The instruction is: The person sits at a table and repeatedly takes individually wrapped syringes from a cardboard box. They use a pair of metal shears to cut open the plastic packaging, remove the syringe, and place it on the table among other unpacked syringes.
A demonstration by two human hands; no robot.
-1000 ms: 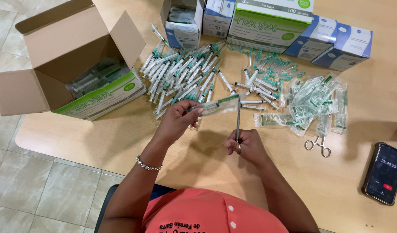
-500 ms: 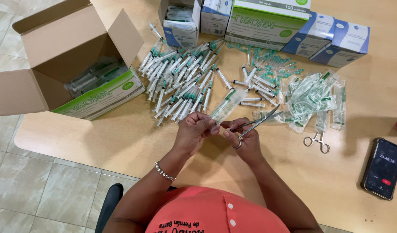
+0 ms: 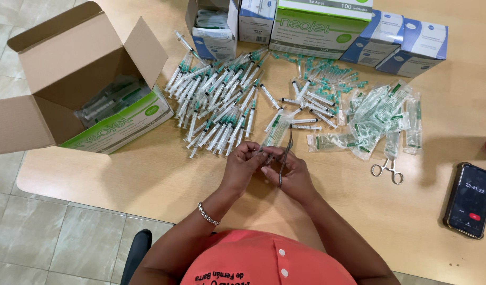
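The scissors (image 3: 286,155) have swung upright since before, gripped by the right hand (image 3: 290,171); the left hand (image 3: 245,163) pinches a syringe packet (image 3: 276,132), pointing away up-right.

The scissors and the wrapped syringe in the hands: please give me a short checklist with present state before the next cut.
1. Wrapped syringe is held by the left hand at its near end: ok.
2. Scissors are in the grip of the right hand, blades pointing away from the body: ok.
3. Blades lie alongside the wrapper: ok; whether they are open, cannot tell.
4. Fingers clear of the blades: cannot tell, the hands are close together.
5. Pile of unwrapped syringes lies apart from the hands: ok.
6. Spare scissors and phone rest away to the right: ok.
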